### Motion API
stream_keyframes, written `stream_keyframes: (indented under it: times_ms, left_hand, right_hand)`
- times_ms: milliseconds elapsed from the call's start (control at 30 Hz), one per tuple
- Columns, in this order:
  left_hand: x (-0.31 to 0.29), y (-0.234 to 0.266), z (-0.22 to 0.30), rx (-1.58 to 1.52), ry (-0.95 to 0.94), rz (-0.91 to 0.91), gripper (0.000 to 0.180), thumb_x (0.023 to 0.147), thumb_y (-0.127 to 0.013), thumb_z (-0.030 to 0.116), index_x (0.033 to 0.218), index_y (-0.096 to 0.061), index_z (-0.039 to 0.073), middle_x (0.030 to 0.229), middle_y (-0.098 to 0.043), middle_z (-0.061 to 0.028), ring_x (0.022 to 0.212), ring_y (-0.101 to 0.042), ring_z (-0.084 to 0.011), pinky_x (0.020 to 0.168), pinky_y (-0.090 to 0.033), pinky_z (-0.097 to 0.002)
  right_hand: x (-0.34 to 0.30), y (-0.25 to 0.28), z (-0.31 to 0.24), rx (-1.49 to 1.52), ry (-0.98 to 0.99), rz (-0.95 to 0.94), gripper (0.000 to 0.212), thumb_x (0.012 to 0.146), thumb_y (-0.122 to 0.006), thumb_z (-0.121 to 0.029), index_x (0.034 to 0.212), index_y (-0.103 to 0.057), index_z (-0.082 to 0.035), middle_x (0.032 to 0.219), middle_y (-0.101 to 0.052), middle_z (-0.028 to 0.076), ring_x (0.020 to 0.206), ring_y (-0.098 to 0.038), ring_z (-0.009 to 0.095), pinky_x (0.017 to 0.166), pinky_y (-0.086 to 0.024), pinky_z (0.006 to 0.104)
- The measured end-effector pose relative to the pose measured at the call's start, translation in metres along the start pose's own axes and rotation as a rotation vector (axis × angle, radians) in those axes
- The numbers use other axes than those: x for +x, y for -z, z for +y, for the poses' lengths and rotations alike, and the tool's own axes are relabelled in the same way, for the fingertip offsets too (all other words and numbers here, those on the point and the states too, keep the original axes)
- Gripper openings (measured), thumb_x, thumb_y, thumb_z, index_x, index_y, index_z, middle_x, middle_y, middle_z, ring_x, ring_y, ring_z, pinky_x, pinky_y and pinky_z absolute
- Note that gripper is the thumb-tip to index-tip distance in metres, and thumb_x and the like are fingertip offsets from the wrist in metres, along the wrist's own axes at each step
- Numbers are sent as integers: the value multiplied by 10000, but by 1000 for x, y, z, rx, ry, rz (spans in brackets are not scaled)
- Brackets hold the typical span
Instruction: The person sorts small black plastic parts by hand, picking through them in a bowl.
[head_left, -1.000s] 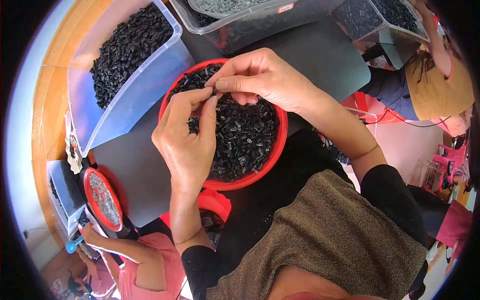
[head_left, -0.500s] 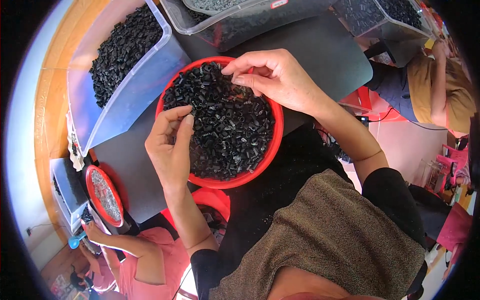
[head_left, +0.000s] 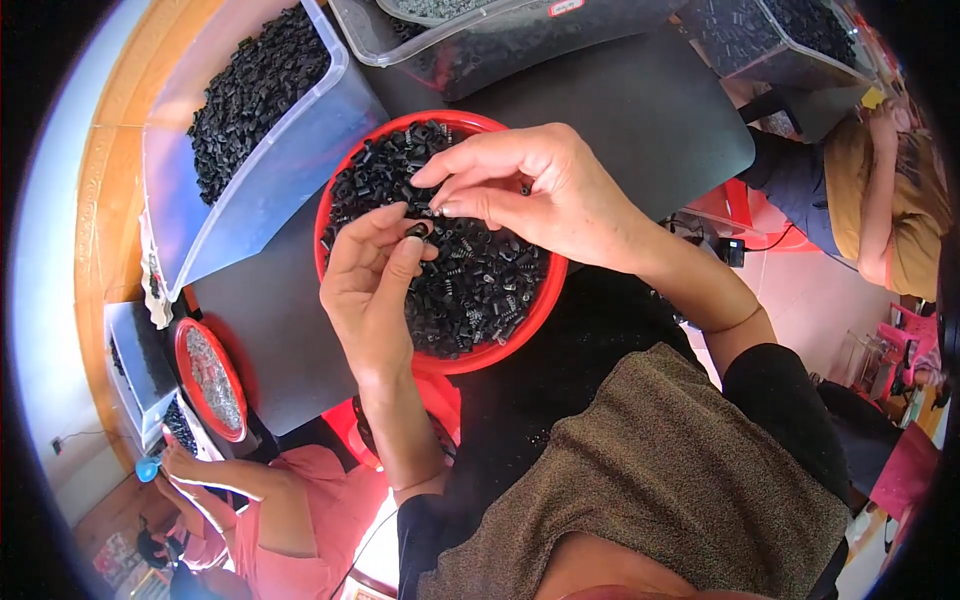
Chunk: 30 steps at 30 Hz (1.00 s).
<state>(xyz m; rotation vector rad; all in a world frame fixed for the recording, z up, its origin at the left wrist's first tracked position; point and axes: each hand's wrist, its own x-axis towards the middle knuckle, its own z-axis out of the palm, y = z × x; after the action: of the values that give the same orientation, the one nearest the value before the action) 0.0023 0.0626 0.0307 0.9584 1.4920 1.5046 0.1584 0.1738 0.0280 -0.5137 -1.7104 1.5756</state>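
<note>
A red basin [head_left: 553, 297] filled with small black plastic parts [head_left: 475, 300] and tiny metal springs lies below both hands. Between the thumb and fingers of my left hand [head_left: 372, 290] is a small black plastic part [head_left: 417, 231], held over the basin's left half. Just to its right, my right hand [head_left: 565, 200] pinches a tiny piece close to that part; my fingers mostly cover it, and I cannot make out what it is. The two hands' fingertips nearly meet.
Clear plastic bins stand beyond the basin: one with black parts [head_left: 260, 100] at the left, another bin [head_left: 520, 45] at the top, a third [head_left: 800, 50] at upper right. A smaller red basin [head_left: 240, 400], a co-worker's arm [head_left: 235, 478] and the dark tabletop [head_left: 640, 120] also show.
My left hand has moved right and up, and a black part now shows in its fingers. My right hand has come down slightly, bringing the fingertips together.
</note>
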Motion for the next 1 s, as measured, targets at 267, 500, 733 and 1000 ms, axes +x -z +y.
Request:
stream_keyframes:
  times_ms: [267,500,733,1000]
  left_hand:
    - [-16,6,-11,-147,-15,130,167,854,-641,5,1018,-617,-16,876,-666,-81,751,-640,-138,649,-451,-216]
    - [-25,8,-10,-149,-35,220,125,840,-635,-42,964,-635,-25,843,-665,-84,711,-642,-135,618,-466,-213]
    - [-35,17,-12,-266,20,194,138,830,-607,-87,942,-643,-16,830,-662,-82,694,-636,-133,599,-469,-212]
    - [-30,28,-17,-528,-73,185,112,868,-599,-3,978,-582,4,912,-649,-142,716,-582,-143,649,-470,-241]
  right_hand:
    - [4,-21,-6,-17,9,-110,248,835,-627,61,1068,-657,-18,912,-706,82,892,-675,134,789,-541,248]
    - [0,-40,-2,-351,235,0,219,780,-679,-41,993,-664,-89,764,-685,110,661,-674,253,573,-523,333]
    - [-13,-42,3,-309,204,-76,135,772,-694,-105,900,-688,-60,829,-666,96,743,-656,253,619,-511,344]
    - [-20,-9,-12,-594,232,52,189,758,-689,-38,938,-648,-73,835,-609,83,675,-630,253,590,-511,347]
